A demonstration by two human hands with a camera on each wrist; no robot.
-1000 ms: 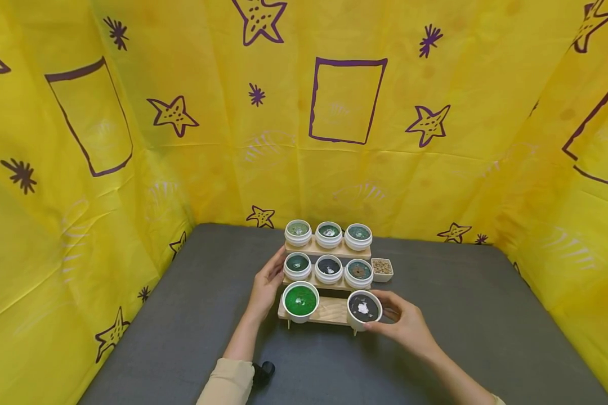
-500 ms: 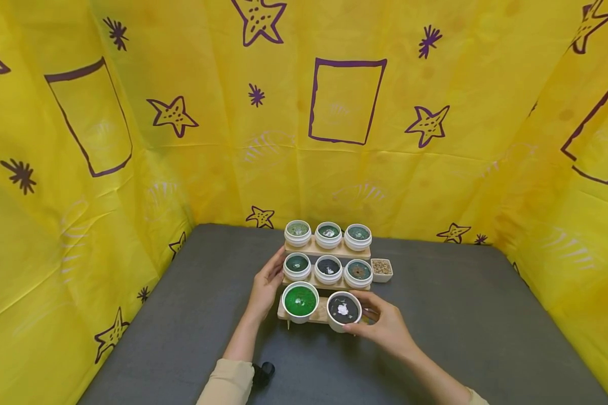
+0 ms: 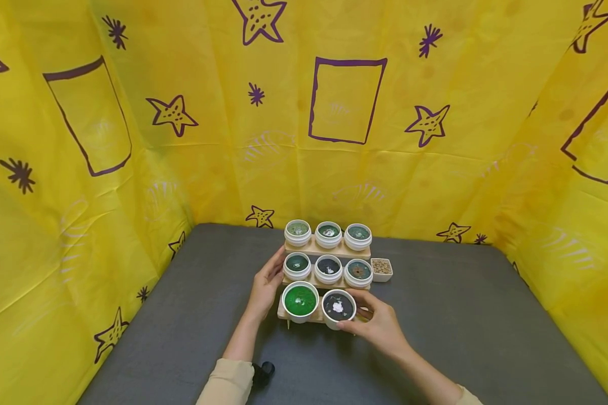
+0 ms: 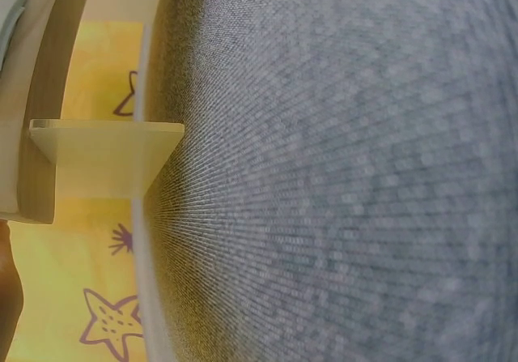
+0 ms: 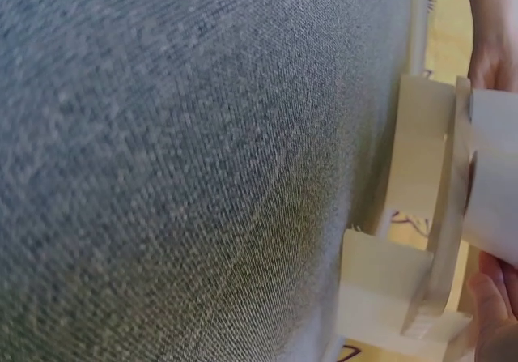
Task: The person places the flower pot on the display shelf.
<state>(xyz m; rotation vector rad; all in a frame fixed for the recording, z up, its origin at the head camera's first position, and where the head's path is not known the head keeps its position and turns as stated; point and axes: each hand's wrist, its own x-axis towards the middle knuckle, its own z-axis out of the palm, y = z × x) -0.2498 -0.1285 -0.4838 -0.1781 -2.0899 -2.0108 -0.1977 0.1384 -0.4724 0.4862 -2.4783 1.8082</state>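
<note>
My right hand [image 3: 382,323] holds a white cup [image 3: 330,322] with dark grey, white-patched contents, thumb in front and fingers behind. The cup stands at the front tier of a three-tier wooden stand [image 3: 314,316], just right of a white cup of bright green contents [image 3: 300,302]. In the right wrist view, two white cups sit close together by the stand's edge [image 5: 449,208], with right-hand fingers [image 5: 490,297] below. My left hand [image 3: 264,289] rests against the stand's left side, fingers extended. The left wrist view shows a stand leg [image 4: 105,155] and little of the hand.
Ribbed white cups with greenish and dark contents fill the middle tier [image 3: 329,270] and back tier [image 3: 328,235]. A small square dish of brownish bits [image 3: 382,270] stands right of the stand. Yellow patterned cloth [image 3: 223,169] encloses the dark grey table [image 3: 461,315].
The right hand has moved the dark cup leftward along the front tier, from its right end to beside the green cup. The left hand has stayed in place.
</note>
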